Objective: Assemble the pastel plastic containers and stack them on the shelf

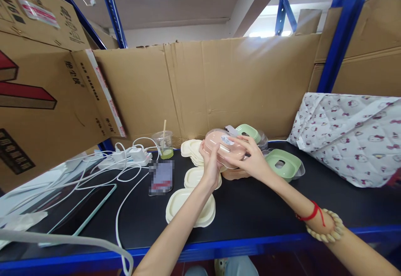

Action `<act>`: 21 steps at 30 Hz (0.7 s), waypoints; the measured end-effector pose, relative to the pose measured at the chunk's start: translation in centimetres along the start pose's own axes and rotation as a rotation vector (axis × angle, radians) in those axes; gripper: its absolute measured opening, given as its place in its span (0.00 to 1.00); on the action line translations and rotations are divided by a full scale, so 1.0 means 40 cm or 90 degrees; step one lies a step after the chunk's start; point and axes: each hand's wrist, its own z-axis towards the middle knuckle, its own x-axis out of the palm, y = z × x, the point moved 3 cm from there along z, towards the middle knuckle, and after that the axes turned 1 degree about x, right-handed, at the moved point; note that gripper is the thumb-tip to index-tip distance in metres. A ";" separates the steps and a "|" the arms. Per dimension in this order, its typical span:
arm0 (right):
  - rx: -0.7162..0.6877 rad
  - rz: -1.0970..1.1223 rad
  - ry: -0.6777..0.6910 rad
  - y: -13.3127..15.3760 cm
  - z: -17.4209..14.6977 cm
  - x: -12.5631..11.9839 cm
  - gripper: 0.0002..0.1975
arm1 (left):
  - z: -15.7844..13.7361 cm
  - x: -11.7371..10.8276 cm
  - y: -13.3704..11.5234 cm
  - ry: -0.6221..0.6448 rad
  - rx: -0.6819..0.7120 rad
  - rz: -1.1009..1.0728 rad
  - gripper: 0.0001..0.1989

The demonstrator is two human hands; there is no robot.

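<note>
Both of my hands hold up a pink plastic container (pixel 213 140) with a clear cover and a round pale sticker on it, tilted above the table. My left hand (pixel 211 165) is closed around its left side, thumb on the front. On the right side, my right hand (pixel 250 159) grips it with fingers over the top and the thumb near the lower edge. Beneath it lies another pink piece (pixel 236 175), partly hidden by the hands. Nearest my left forearm are stacked cream plastic trays (pixel 175 203), with a smaller cream tray (pixel 192 177) behind.
Green containers (pixel 283 161) with clear parts lie to the right. Further left are a phone (pixel 161 177), a drink cup (pixel 164 142) with a straw, a tablet (pixel 84 211), and a power strip (pixel 138 157) with tangled white cables. A patterned bag (pixel 351 138) stands right; cardboard (pixel 244 79) walls the back.
</note>
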 end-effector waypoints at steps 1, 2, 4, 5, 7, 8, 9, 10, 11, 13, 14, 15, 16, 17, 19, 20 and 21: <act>-0.009 -0.010 0.003 0.001 -0.003 -0.001 0.28 | -0.001 0.000 -0.001 0.004 0.001 -0.008 0.30; -0.020 -0.022 0.008 0.003 -0.006 -0.001 0.29 | -0.003 0.001 -0.002 0.007 0.000 -0.017 0.29; -0.040 -0.040 0.022 0.007 -0.010 0.000 0.31 | -0.007 0.001 -0.005 0.004 0.000 -0.031 0.28; -0.047 -0.043 0.028 0.010 -0.012 0.002 0.31 | -0.008 0.001 -0.007 0.001 0.003 -0.033 0.27; -0.060 -0.042 0.036 0.018 -0.015 0.005 0.31 | -0.010 0.001 -0.010 0.010 0.009 -0.028 0.25; -0.065 -0.039 0.033 0.023 -0.016 0.006 0.30 | -0.010 0.002 -0.012 0.023 0.010 -0.026 0.25; -0.071 -0.038 0.027 0.027 -0.016 0.005 0.30 | -0.010 0.002 -0.013 0.039 0.011 -0.025 0.25; -0.079 -0.040 0.020 0.030 -0.016 0.001 0.29 | -0.010 0.003 -0.014 0.057 0.008 -0.024 0.26; -0.085 -0.046 0.010 0.029 -0.013 -0.007 0.29 | -0.010 0.005 -0.016 0.077 0.004 -0.022 0.27; -0.075 -0.069 -0.031 0.010 0.001 -0.041 0.29 | -0.011 0.008 -0.018 0.120 -0.010 -0.023 0.28; -0.056 -0.089 -0.067 -0.012 0.012 -0.069 0.30 | -0.011 0.009 -0.020 0.139 -0.019 -0.026 0.28; -0.025 -0.112 -0.111 -0.042 0.026 -0.104 0.30 | -0.012 0.009 -0.021 0.153 -0.027 -0.031 0.28; 0.016 -0.146 -0.166 -0.080 0.041 -0.145 0.30 | -0.013 0.009 -0.022 0.162 -0.035 -0.036 0.27; 0.052 -0.181 -0.208 -0.124 0.056 -0.187 0.31 | -0.014 0.009 -0.023 0.164 -0.041 -0.038 0.26; 0.137 -0.238 -0.251 -0.224 0.081 -0.268 0.30 | -0.014 0.006 -0.024 0.159 -0.051 -0.032 0.24; 0.176 -0.262 -0.238 -0.276 0.089 -0.302 0.29 | -0.014 0.004 -0.024 0.154 -0.056 -0.025 0.23; 0.218 -0.290 -0.211 -0.325 0.094 -0.329 0.28 | -0.013 0.003 -0.023 0.150 -0.061 -0.017 0.23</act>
